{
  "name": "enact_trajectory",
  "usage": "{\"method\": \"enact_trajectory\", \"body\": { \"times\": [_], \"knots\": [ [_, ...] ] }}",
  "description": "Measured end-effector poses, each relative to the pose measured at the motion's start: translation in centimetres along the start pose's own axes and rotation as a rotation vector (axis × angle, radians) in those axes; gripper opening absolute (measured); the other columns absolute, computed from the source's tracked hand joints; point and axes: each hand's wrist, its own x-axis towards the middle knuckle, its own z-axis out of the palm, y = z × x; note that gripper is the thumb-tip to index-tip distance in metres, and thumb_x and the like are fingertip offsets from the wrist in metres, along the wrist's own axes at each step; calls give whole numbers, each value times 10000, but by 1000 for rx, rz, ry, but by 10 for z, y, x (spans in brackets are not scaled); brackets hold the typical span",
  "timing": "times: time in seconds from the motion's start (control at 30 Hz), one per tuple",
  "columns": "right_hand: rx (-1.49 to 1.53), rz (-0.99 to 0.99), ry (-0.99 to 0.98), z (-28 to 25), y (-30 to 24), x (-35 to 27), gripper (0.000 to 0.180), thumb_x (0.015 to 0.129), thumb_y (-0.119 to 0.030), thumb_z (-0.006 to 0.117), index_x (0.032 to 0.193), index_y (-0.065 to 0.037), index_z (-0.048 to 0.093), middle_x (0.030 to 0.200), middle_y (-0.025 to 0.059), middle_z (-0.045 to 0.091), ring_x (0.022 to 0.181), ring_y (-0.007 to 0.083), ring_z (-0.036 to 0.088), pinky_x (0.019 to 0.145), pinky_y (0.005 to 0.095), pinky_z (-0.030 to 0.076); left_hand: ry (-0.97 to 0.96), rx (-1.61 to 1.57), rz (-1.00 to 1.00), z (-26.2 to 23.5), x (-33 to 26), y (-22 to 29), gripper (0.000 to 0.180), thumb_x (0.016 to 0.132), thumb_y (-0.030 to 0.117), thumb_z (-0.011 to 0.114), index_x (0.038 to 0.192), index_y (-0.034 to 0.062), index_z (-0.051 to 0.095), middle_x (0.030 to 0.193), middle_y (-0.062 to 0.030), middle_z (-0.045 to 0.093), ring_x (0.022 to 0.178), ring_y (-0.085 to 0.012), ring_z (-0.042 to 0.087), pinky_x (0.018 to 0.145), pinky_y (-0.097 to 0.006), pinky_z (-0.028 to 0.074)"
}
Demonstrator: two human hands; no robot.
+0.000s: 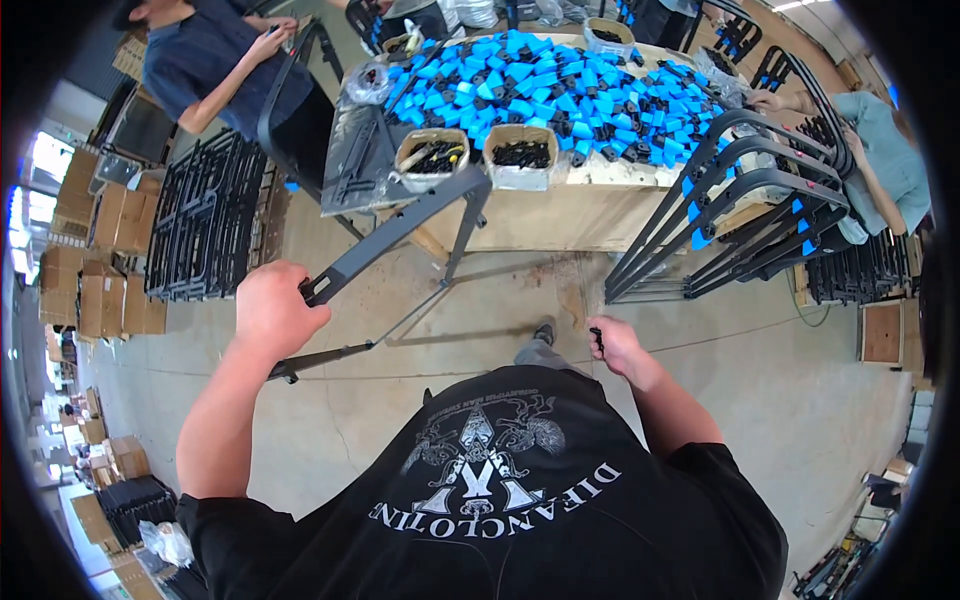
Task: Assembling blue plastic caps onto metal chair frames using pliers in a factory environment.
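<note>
My left hand [272, 308] is closed around the near end of a black metal tube frame [400, 232]. The frame is held tilted in front of me, one corner rising toward the table and a lower bar hanging near floor level. Low on the right, my right hand [622, 352] is closed on small black parts [597, 340], partly hidden by the fingers; their exact kind cannot be made out. Nearest the raised corner stand two open boxes: one box [430, 181] with black and yellowish pieces, another box [521, 180] full of small black pieces.
Blue-and-black parts [540, 90] cover the wooden table [560, 215]. Finished-looking black frames [720, 220] lean at its right, beside a person in a green shirt [885, 150]. A person in dark blue [215, 70] works at left, near stacked frames [205, 215] and cartons [125, 215].
</note>
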Motion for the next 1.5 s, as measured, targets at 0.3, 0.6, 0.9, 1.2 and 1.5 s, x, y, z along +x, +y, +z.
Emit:
{"method": "enact_trajectory", "body": {
  "times": [0.3,0.6,0.9,1.2,1.5],
  "knots": [
    [32,-28,123,-96,-55,47,186,935,-232,626,816,-125,531,664,-1,494,525,132,442,463,309,342,-44,85,321,-30,135,64,272,567,159,758,793,38,667,826,-121,646,857,-345,641,795,-429,520],
    [61,55,215,-120,-75,66,195,949,-240,586,815,-137,490,683,2,486,565,139,456,501,311,364,-166,171,251,-7,225,63,286,628,192,777,878,68,717,930,-120,680,966,-316,657,860,-422,531],
    [50,47,349,-91,-71,63,162,917,-224,604,826,-137,501,677,0,487,548,137,445,491,310,356,-106,68,307,17,282,43,297,599,197,777,846,56,692,914,-113,673,936,-321,660,827,-416,542],
    [256,-24,349,8,-57,56,127,953,-179,577,862,-126,505,706,5,494,566,143,444,498,309,359,-81,-15,400,22,302,18,331,636,259,811,874,52,711,907,-111,674,896,-314,662,797,-424,542],
    [514,-266,56,80,-110,36,92,951,-76,537,1037,-46,543,856,78,572,720,199,545,649,332,456,219,-1026,382,50,212,19,279,730,109,884,810,53,623,772,-25,603,682,-139,551,623,-290,448]
  ]
}}
